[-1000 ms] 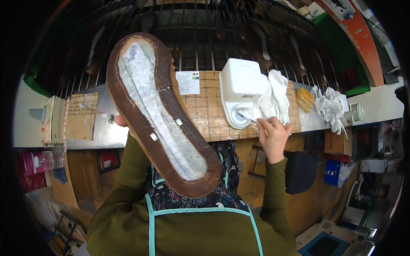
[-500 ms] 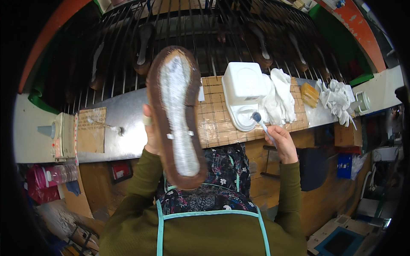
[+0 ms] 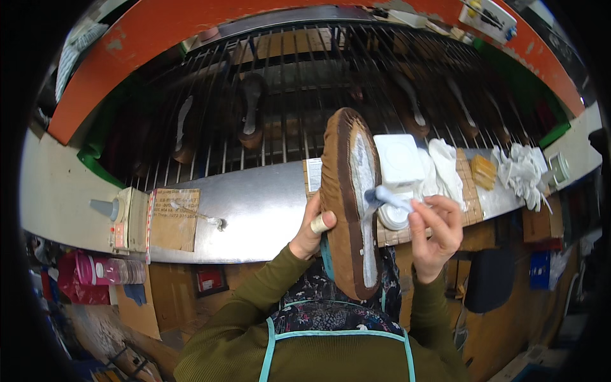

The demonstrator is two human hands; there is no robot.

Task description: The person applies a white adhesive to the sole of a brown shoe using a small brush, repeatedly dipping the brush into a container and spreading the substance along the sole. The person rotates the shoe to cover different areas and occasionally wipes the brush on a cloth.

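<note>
A brown shoe point(image 3: 337, 197) is tilted in front of me, its underside turned to the right. Down the middle of that underside runs a whitish strip with a dark brown border. My left hand point(image 3: 309, 230) grips the shoe by its left side, and a wrap covers the thumb. Between the thumb and fingers of my right hand point(image 3: 439, 234) is a small brush point(image 3: 393, 198) with a pale handle. Its head meets the whitish strip, as far as I can see. Behind the shoe stands a white plastic container point(image 3: 399, 158) with a rounded dish base point(image 3: 393, 220), partly hidden.
White cloth gloves point(image 3: 447, 170) lie right of the container, then a yellow block point(image 3: 484, 172) and more gloves point(image 3: 519, 167). A cardboard piece point(image 3: 173, 223) rests on the metal bench point(image 3: 261, 210) at left. Beyond the bench, several shoes sit on a barred rack point(image 3: 216, 121).
The shoe has moved right and turned, so its side now shows. My right hand has brought the brush from the dish up to the sole. The view has shifted too.
</note>
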